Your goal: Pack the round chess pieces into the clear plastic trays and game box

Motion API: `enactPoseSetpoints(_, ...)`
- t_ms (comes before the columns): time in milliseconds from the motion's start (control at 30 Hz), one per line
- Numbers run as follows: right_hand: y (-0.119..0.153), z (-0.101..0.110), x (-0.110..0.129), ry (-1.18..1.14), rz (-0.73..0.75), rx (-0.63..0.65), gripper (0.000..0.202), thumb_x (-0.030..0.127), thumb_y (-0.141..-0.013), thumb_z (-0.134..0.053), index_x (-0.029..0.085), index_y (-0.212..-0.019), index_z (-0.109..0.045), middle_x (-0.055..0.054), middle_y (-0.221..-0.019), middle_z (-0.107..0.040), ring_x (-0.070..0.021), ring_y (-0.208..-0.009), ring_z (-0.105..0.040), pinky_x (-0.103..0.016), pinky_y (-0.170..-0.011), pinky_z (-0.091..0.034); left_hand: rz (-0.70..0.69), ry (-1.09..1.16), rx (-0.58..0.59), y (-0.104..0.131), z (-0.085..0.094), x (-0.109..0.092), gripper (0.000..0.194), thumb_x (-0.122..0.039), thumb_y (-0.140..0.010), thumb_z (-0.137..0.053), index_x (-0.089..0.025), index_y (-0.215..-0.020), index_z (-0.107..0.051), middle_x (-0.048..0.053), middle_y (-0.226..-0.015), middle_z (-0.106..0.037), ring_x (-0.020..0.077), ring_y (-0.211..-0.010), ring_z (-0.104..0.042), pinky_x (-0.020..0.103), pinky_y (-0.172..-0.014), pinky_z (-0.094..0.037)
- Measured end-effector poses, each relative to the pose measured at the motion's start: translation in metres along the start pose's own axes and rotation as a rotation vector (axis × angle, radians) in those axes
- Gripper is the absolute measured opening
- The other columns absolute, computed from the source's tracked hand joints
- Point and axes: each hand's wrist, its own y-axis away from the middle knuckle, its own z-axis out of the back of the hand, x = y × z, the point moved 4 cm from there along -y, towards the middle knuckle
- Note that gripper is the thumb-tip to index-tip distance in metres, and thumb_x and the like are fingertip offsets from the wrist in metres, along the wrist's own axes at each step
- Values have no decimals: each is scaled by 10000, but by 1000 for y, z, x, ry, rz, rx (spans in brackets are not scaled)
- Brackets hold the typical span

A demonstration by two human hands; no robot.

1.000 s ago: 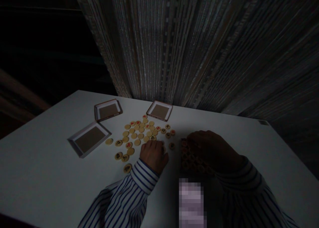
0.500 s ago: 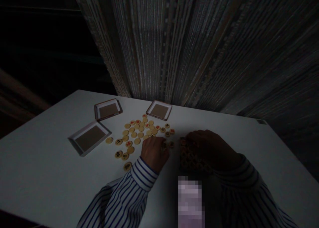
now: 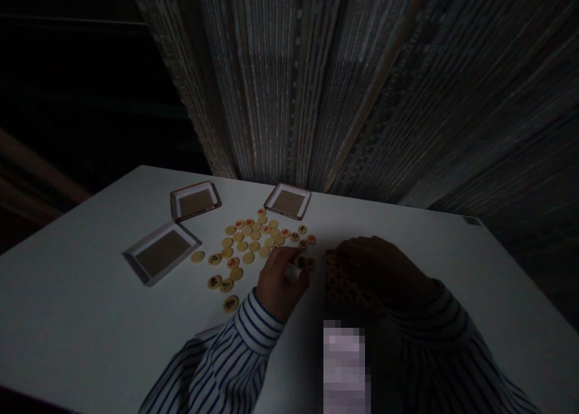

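Note:
My left hand point(image 3: 281, 286) has its thumb and index finger curled round a round wooden xiangqi piece point(image 3: 300, 261) with a dark character. Another piece point(image 3: 310, 263) lies just right of those fingertips. To its left and beyond, several xiangqi pieces point(image 3: 254, 246) are scattered, some blank side up, others showing red or black characters. My right hand point(image 3: 384, 266), in deep shadow, lies over the far right part of a dark box point(image 3: 327, 281) filled with pieces in rows. Its fingers are too dark to make out.
Three shallow trays or lids stand on the white table point(image 3: 72, 269): a pale one point(image 3: 149, 278) at left, a brown-edged one point(image 3: 195, 210) behind it, and another point(image 3: 288, 213) near the striped curtain point(image 3: 280, 88). A blurred block covers the near middle.
The fingers of my left hand have spread from a closed bunch into a curl round the piece. My right hand and the box have hardly moved.

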Motion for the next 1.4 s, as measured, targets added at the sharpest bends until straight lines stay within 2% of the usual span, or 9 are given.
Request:
enactPoseSetpoints(267, 0, 0, 0, -17, 23, -2, 151, 201, -795, -479, 153, -877, -595, -56, -788, -645, -171, -714, -581, -268, -611, -367, 152, 231, 11, 2, -4, -1, 159, -167, -685, -592, -151, -843, -602, 63, -825, -612, 144, -751, -600, 259, -677, -507)
enactPoseSetpoints(400, 2, 1, -1, -15, 11, -1, 155, 197, -797, -475, 157, -893, -590, -55, -807, -644, -174, -729, -581, -274, -624, -369, 338, 403, 53, 6, -9, 2, 206, -168, -663, -605, -153, -868, -590, 55, -827, -642, 135, -716, -622, 247, -663, -513)
enactPoseSetpoints(533, 4, 1, -2, -22, 2, -11, 162, 210, -816, -451, 168, -893, -588, -47, -809, -639, -172, -735, -579, -277, -629, -368, 532, 548, 80, 10, -14, 4, 238, -184, -615, -634, -151, -847, -588, 38, -737, -666, 138, -657, -630, 233, -598, -513)
enactPoseSetpoints(633, 4, 2, -1, -18, 5, -16, 158, 206, -813, -459, 168, -895, -588, -48, -813, -640, -181, -742, -580, -282, -623, -369, 630, 650, 123, 13, -20, 5, 251, -196, -601, -640, -145, -844, -601, 43, -714, -675, 144, -654, -630, 234, -597, -507)
enactPoseSetpoints(733, 3, 2, 2, -16, 21, -7, 166, 212, -822, -449, 166, -894, -591, -51, -806, -643, -179, -729, -581, -280, -613, -365, 688, 733, 167, 16, -25, 6, 237, -202, -590, -656, -144, -816, -612, 61, -752, -685, 154, -687, -634, 245, -628, -509)
enactPoseSetpoints(800, 3, 2, 2, -20, 25, -5, 176, 212, -829, -437, 166, -891, -595, -51, -792, -644, -170, -720, -580, -274, -612, -364, 727, 802, 154, 16, -27, 7, 242, -201, -565, -673, -144, -791, -608, 64, -766, -686, 163, -701, -637, 253, -631, -516)
enactPoseSetpoints(1000, 4, 1, 3, -34, 56, -17, 186, 215, -818, -458, 171, -942, -591, -60, -838, -647, -175, -757, -582, -280, -639, -379, 783, 850, 131, 15, -28, 7, 258, -184, -526, -686, -149, -765, -597, 31, -704, -680, 130, -556, -617, 243, -533, -522)
enactPoseSetpoints(1167, 5, 2, 7, -29, 60, -38, 199, 203, -835, -423, 163, -918, -600, -61, -811, -649, -175, -745, -585, -290, -645, -387, 767, 923, 133, 17, -30, 9, 299, -164, -532, -699, -147, -817, -610, 47, -790, -692, 165, -711, -643, 284, -662, -535)
enactPoseSetpoints(1400, 4, 5, 10, -57, 91, -104, 200, 209, -837, -420, 167, -902, -604, -63, -822, -651, -167, -740, -578, -288, -643, -380, 937, 1112, 121, 20, -32, 9, 381, -324, -599, -698, -105, -903, -630, 106, -850, -690, 197, -724, -657, 340, -740, -522)
